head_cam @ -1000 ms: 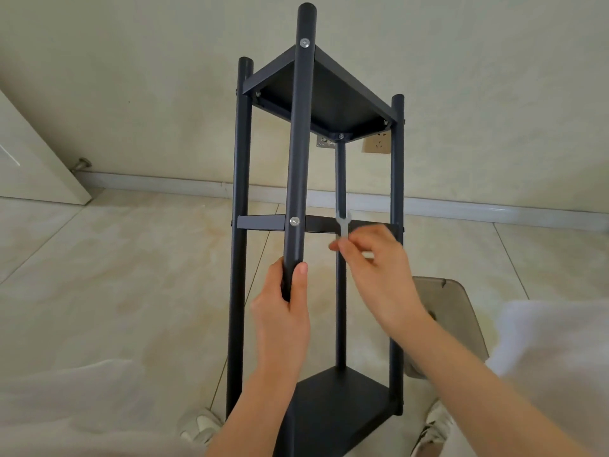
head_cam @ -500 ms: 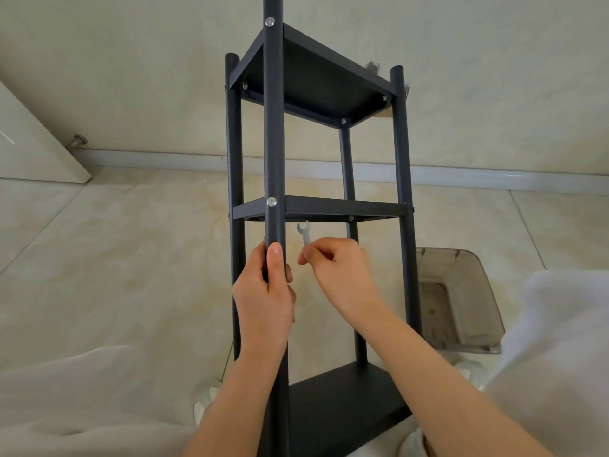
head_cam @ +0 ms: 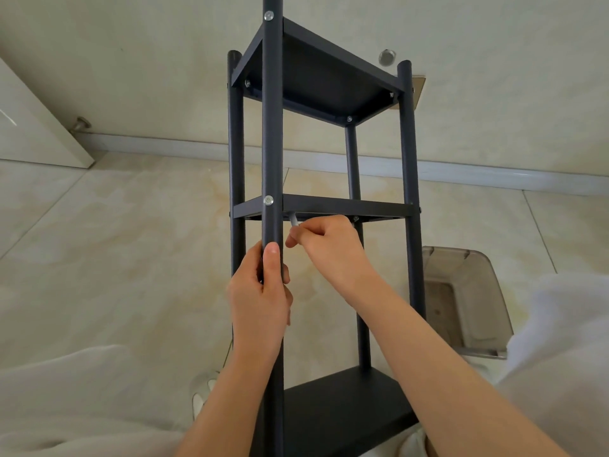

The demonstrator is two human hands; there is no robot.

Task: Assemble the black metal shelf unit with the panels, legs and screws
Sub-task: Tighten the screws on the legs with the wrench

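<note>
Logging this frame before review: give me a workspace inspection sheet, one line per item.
Surface: beige tiled floor.
Job's things: black shelf unit, three panels on four legs; small wrench under the middle panel.
Clutter: clear plastic bin on the floor, right.
Hands: left hand grips the front leg; right hand pinches the wrench.
Cables: nothing seen.
Surroundings: wall, baseboard, door with stopper, wall outlet.

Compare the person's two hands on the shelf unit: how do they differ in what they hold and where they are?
The left hand grips the near leg below the middle panel; the right hand pinches a small wrench just under that panel. The left hand sits lower, the right hand higher. Both are bare and curled round something.
</note>
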